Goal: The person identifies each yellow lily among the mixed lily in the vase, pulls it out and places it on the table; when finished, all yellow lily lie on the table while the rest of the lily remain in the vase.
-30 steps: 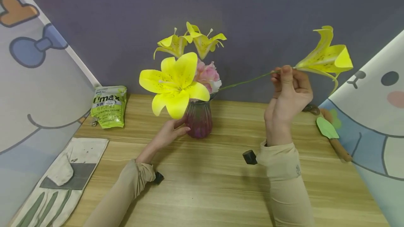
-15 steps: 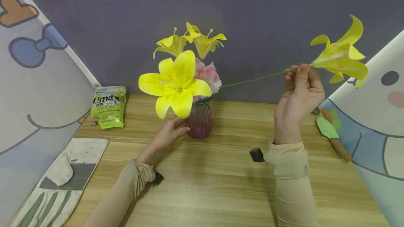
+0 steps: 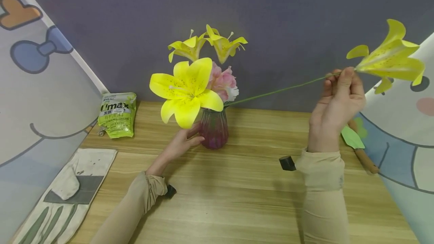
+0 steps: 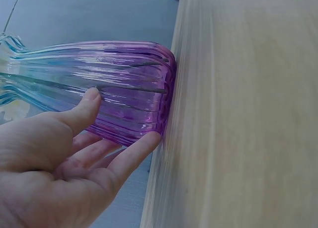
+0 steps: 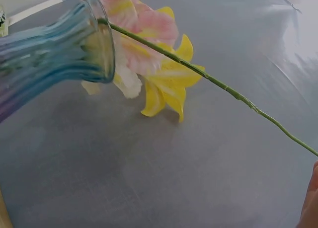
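Note:
A ribbed glass vase [image 3: 214, 131], blue at the neck and purple at the base, stands upright on the wooden table. My left hand [image 3: 183, 142] holds its lower left side; in the left wrist view the thumb lies on the glass and the fingers reach behind. Far to the right, my right hand [image 3: 339, 102] pinches a yellow lily [image 3: 390, 61] by its green stem, just below the bloom. That stem slants down leftward, its other end at the vase rim [image 5: 107, 44]. Three more yellow lilies [image 3: 188, 89] and a pink-and-white flower [image 3: 223, 80] stand in the vase.
At the back left stands a green fertilizer bag [image 3: 116, 116]. Work gloves [image 3: 68, 195] lie along the left edge. A small tool with a green head [image 3: 352, 137] and wooden handle lies at right. A grey wall panel [image 3: 278, 29] rises behind the vase.
My right hand has moved steadily right, carrying the lily bloom with it, and the stem between hand and vase shows longer. The vase and my left hand have stayed in place.

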A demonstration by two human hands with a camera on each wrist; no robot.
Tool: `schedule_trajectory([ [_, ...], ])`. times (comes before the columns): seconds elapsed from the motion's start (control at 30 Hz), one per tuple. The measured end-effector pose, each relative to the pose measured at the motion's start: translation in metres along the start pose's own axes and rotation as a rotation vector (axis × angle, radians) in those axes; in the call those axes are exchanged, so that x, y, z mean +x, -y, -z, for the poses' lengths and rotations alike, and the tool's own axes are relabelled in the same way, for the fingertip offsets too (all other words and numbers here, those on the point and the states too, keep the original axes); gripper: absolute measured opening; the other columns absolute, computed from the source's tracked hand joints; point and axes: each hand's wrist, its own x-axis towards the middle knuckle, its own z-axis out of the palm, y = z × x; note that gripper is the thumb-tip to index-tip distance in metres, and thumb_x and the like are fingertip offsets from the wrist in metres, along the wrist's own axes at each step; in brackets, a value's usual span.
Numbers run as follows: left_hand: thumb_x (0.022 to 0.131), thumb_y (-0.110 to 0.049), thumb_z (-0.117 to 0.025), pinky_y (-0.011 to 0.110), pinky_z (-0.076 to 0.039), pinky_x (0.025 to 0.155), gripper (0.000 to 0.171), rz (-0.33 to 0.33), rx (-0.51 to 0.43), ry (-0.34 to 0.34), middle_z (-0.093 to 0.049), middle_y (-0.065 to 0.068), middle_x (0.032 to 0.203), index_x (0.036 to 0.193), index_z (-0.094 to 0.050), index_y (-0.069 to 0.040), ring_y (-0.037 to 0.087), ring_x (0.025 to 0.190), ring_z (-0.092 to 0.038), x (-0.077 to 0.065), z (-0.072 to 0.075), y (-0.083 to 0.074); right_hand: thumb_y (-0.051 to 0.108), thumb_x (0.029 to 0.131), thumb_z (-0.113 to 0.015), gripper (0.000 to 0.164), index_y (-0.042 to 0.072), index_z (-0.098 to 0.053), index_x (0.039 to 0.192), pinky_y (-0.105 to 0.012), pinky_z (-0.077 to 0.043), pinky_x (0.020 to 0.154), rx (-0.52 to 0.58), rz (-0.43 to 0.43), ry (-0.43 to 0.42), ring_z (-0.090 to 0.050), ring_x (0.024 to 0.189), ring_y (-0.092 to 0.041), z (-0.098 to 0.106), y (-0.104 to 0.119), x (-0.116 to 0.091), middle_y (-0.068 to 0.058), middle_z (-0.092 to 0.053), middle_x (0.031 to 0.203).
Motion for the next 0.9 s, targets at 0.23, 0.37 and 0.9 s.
schedule_trajectory([
  [0.23,0.108,-0.007,-0.066,0.048,-0.046,0.117,0.057,0.076,0.049,-0.008,-0.042,0.026,0.162,0.158,-0.042,0.008,0.04,0.149,-0.042,-0.001,-0.001,-0.004,0.0,0.104,-0.065,0.019,-0.019,-0.065,0.103,-0.024,-0.058,0.06,0.02,-0.015,-0.038,-0.063,0.071,-0.027,0.005,0.012,0.01,-0.022,-0.063,0.087],
  [0.37,0.108,-0.005,-0.065,0.044,-0.049,0.115,0.057,0.068,0.011,-0.01,-0.042,0.024,0.163,0.16,-0.043,0.004,0.041,0.149,-0.043,-0.001,-0.001,-0.003,-0.001,0.103,-0.066,0.018,-0.018,-0.065,0.104,-0.024,-0.058,0.057,0.043,-0.052,-0.036,-0.064,0.068,-0.027,0.008,0.016,0.017,-0.021,-0.063,0.086],
  [0.9,0.108,-0.003,-0.064,0.049,-0.047,0.116,0.055,0.053,0.017,-0.018,-0.044,0.028,0.16,0.157,-0.043,0.01,0.044,0.148,-0.042,-0.002,-0.001,-0.002,-0.007,0.097,-0.073,0.017,-0.023,-0.071,0.102,-0.023,-0.063,0.059,-0.301,-0.326,0.379,-0.072,0.065,-0.022,0.038,-0.017,-0.001,-0.02,-0.074,0.08],
])
